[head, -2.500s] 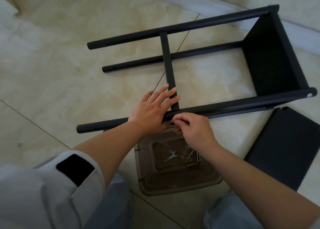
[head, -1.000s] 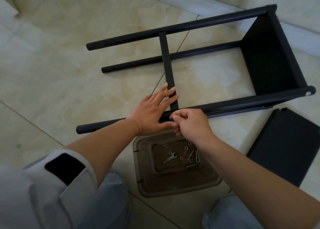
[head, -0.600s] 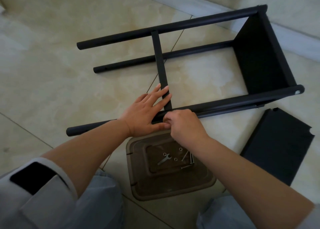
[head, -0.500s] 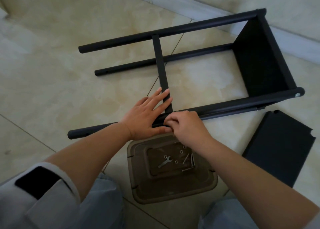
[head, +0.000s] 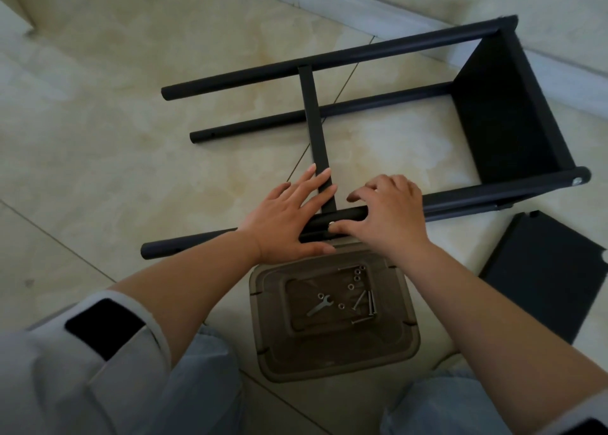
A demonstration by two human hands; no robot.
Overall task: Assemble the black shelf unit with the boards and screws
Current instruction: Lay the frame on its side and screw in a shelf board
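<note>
Black post (head: 460,197) partly hidden under both hands, left hand (head: 283,224) and right hand (head: 385,217).

Left hand (head: 285,219) lies flat, fingers straight and spread; right hand (head: 386,215) arches beside it, fingers curled.

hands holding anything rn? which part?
Right hand grips the shelf frame's near post beside the crossbar joint, thumb by a screw head there. Left hand lies flat, fingers straight, pressing that joint, gripping nothing.

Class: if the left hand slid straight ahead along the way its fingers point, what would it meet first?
Its fingers already lie on the black crossbar; sliding on, the left hand would probably follow it to the far pole.
</note>
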